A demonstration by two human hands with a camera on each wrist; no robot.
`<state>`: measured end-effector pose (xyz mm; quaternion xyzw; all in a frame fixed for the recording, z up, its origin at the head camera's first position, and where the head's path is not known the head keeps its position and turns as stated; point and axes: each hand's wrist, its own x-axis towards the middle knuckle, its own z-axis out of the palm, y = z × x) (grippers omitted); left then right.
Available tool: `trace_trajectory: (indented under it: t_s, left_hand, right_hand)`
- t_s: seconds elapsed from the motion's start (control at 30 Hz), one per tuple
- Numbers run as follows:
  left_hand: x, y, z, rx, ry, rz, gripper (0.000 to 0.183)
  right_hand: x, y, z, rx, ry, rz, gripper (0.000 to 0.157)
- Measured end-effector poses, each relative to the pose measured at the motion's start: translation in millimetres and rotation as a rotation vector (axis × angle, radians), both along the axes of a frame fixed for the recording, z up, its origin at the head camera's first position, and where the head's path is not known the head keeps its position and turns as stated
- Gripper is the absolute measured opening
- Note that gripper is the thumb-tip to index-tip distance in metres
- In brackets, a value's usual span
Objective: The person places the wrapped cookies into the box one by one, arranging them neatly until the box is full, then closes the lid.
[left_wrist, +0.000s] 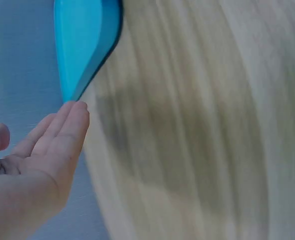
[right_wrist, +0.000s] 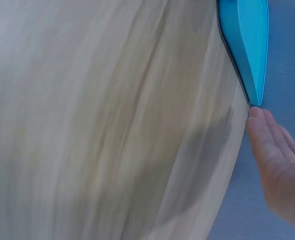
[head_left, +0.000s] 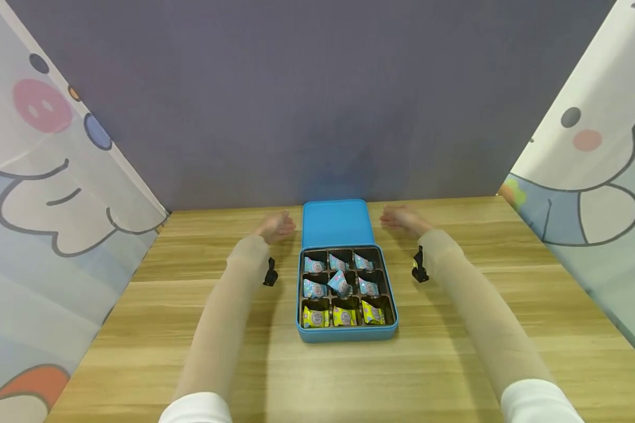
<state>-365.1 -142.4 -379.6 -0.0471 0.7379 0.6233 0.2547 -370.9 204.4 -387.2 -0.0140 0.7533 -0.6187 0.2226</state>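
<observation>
A blue tin box (head_left: 347,335) lies on the table with its lid (head_left: 337,223) laid back behind it. Its dark divided tray holds several blue-wrapped candies (head_left: 340,283) in the far and middle rows, the centre one tilted up. Three yellow-wrapped candies (head_left: 345,317) fill the near row. My left hand (head_left: 279,227) is just left of the lid, fingers straight, holding nothing. On the lid's other side my right hand (head_left: 404,220) has its fingers extended too, also holding nothing. Both wrist views show the lid (left_wrist: 82,40) beyond the fingertips; whether they touch it I cannot tell there.
The wood-grain table (head_left: 328,382) meets a grey wall panel (head_left: 317,106) right behind the lid. Cartoon-printed curtains (head_left: 577,194) stand along both sides. A small black device (head_left: 270,273) hangs at the left wrist, another (head_left: 419,267) at the right.
</observation>
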Motion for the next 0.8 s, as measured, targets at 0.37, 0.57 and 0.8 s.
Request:
trace_trajectory:
  t_s: [0.37,0.57,0.8]
  left_hand:
    - [-0.9,16.8,-14.3,-0.004,-0.028,0.074,0.058]
    - [-2.0,26.7,-13.8,-0.013,-0.033,0.145,0.055]
    - [5.5,38.7,-9.2,-0.021,-0.004,0.204,0.051]
  right_hand:
    - [-0.2,-3.9,-9.0,-0.062,-0.129,-0.098,0.061]
    - [-1.3,-10.0,-5.7,-0.153,-0.196,-0.109,0.068]
    - [-6.0,-8.0,-8.1,-0.152,-0.222,-0.136,0.065]
